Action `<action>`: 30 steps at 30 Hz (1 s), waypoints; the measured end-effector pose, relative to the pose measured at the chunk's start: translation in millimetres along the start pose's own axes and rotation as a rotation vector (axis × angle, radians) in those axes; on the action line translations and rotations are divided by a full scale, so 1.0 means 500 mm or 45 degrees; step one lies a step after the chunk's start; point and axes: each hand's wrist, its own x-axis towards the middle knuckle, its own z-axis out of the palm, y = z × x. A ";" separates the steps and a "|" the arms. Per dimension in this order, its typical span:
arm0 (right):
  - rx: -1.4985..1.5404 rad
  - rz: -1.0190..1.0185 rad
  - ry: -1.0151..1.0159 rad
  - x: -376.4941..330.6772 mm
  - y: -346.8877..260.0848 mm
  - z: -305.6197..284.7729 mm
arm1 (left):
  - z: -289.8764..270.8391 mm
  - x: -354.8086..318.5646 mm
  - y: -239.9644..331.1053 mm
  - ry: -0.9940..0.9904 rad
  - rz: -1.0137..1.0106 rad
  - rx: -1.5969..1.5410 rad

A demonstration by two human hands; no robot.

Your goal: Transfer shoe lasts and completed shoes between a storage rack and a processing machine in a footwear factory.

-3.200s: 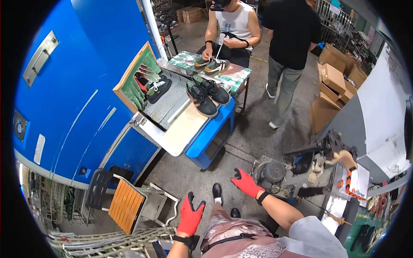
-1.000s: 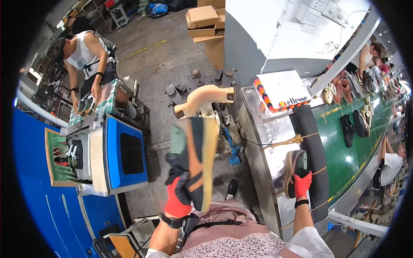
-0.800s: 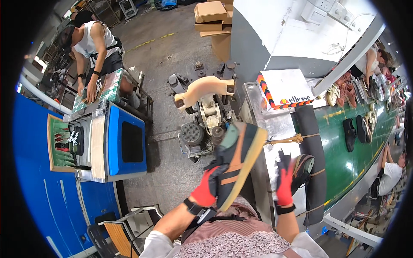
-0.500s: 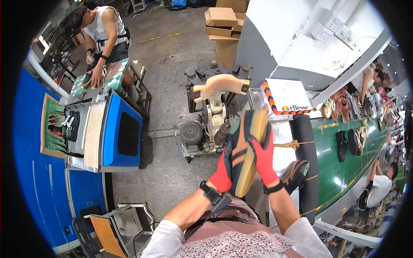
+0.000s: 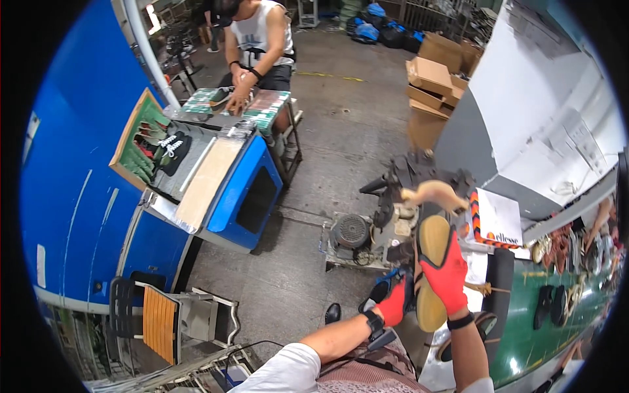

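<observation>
Two red-gloved hands worked one shoe (image 5: 427,265) at a factory bench, with a big blue cabinet machine (image 5: 244,194) standing well off to the left of them and a green conveyor belt (image 5: 524,331) carrying dark shoes just to the right. Directly beyond the hands sat a grey floor machine (image 5: 354,231), its round motor housing ribbed and grimy, topped by a smooth tan foot-shaped post (image 5: 435,192).

The shoe was held sole-up between hands and post, its flat, oblong tan outsole facing the camera and its dark upper turned away. The right hand (image 5: 450,275) was clamped over the sole's outer edge, fingers wrapped round it. The left hand (image 5: 395,302) pressed against the upper's lower side (whether its fingers had closed could not be made out).

By the look of it, the shoe was being lined up with the post; seating it would call for a firm two-handed hold and a straight approach.
</observation>
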 end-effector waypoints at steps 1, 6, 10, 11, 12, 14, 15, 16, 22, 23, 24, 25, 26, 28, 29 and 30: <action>0.031 0.041 -0.001 -0.008 -0.003 -0.005 | -0.013 -0.016 -0.009 0.085 0.040 0.174; 0.370 0.049 -0.039 0.008 -0.043 -0.014 | -0.211 -0.007 -0.055 -0.578 -0.281 -0.175; 0.370 0.116 0.032 -0.017 0.018 -0.022 | 0.083 -0.085 0.058 -0.316 -0.263 -0.142; 0.302 0.063 0.059 -0.015 -0.002 -0.012 | 0.063 -0.077 0.039 -0.311 -0.211 -0.145; 0.360 -0.070 0.091 -0.014 -0.045 -0.009 | 0.024 -0.038 -0.007 -0.218 -0.117 -0.254; 0.354 -0.077 0.115 -0.024 -0.049 -0.013 | 0.027 -0.025 -0.031 -0.120 0.006 -0.297; 0.353 -0.070 0.142 -0.029 -0.050 -0.015 | 0.021 -0.016 -0.033 -0.128 0.012 -0.300; 0.351 -0.078 0.143 -0.032 -0.056 -0.018 | 0.012 -0.006 -0.034 -0.132 -0.053 -0.279; 0.394 -0.076 0.197 -0.060 -0.060 -0.022 | 0.007 -0.031 -0.030 -0.142 -0.139 -0.138; 0.337 -0.104 0.234 -0.066 -0.058 -0.021 | 0.012 -0.044 -0.019 -0.127 -0.145 -0.123; 0.282 -0.131 0.269 -0.073 -0.059 -0.018 | 0.021 -0.058 -0.012 -0.124 -0.138 -0.122; 0.289 -0.137 0.272 -0.078 -0.063 -0.017 | 0.039 -0.075 -0.001 -0.082 -0.111 -0.047; 0.309 -0.089 0.287 -0.086 -0.069 -0.018 | 0.052 -0.094 0.009 -0.034 -0.084 0.024; 0.349 0.027 0.275 -0.108 -0.073 -0.017 | 0.065 -0.152 0.032 -0.065 -0.016 0.212; 0.355 0.032 0.271 -0.132 -0.077 -0.015 | 0.059 -0.180 0.047 -0.099 0.045 0.394; 0.382 0.175 0.338 -0.162 -0.084 -0.013 | 0.040 -0.194 0.075 -0.306 -0.176 0.239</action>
